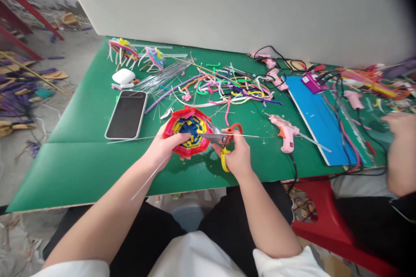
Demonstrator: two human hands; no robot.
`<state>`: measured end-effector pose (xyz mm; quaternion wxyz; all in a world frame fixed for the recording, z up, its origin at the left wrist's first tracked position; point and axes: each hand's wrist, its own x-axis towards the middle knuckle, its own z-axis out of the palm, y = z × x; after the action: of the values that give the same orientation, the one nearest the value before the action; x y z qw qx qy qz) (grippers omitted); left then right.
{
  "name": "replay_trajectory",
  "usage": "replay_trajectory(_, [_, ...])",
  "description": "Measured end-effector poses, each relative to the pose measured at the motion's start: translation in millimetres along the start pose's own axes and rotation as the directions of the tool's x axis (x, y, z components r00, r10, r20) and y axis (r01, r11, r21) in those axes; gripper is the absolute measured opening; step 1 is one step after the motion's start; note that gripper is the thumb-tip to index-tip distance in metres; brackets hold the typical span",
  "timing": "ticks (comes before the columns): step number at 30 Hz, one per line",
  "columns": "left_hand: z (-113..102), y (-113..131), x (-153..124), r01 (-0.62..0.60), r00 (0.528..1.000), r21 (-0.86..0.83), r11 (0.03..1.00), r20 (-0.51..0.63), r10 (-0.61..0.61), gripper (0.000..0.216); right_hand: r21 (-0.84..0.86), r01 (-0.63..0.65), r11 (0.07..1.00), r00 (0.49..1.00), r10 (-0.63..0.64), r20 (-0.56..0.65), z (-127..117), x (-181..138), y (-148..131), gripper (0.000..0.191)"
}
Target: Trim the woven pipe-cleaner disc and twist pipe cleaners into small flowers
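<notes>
My left hand grips the left side of a small round piece woven from fuzzy pipe cleaners, red at the rim with yellow and blue rings inside. Thin wires stick out from it to both sides, and one hangs down along my left wrist. My right hand is closed around scissors with one orange and one yellow handle loop. Their blades lie over the right part of the woven piece, pointing at its blue middle. Whether the blades touch a wire I cannot tell.
Behind my hands lie many loose pipe cleaners and a bundle of wires. A phone and a white case are at left, two finished woven pieces behind. A pink glue gun and another person's arm are at right.
</notes>
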<state>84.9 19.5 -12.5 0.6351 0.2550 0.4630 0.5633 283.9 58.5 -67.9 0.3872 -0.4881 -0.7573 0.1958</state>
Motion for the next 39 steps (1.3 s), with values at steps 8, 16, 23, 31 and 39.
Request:
replay_trajectory(8, [3,2,-2,0.029,0.999,0.040,0.999,-0.034,-0.028,0.033,-0.060,-0.013,0.998,1.000,0.013,0.010,-1,-1,-2,0.033])
replay_trajectory(16, [4,4,-3,0.065,0.995,0.056,0.996,-0.076,-0.061,0.026,-0.041,-0.014,0.999,0.999,0.015,0.039,-2,0,-2,0.037])
replay_trajectory(23, [13,9,-7,0.080,0.988,0.080,0.994,-0.140,-0.068,0.032,-0.087,-0.025,0.996,0.997,0.031,0.071,-2,2,-6,0.036])
replay_trajectory(31, [16,8,-7,0.114,0.971,0.039,0.993,-0.215,-0.103,0.036,-0.167,-0.030,0.985,0.997,0.040,0.060,0,5,-8,0.032])
replay_trajectory(39, [14,9,-4,0.100,0.973,-0.002,0.995,-0.208,-0.098,0.021,-0.030,-0.104,0.994,0.994,0.104,-0.016,-1,5,-6,0.036])
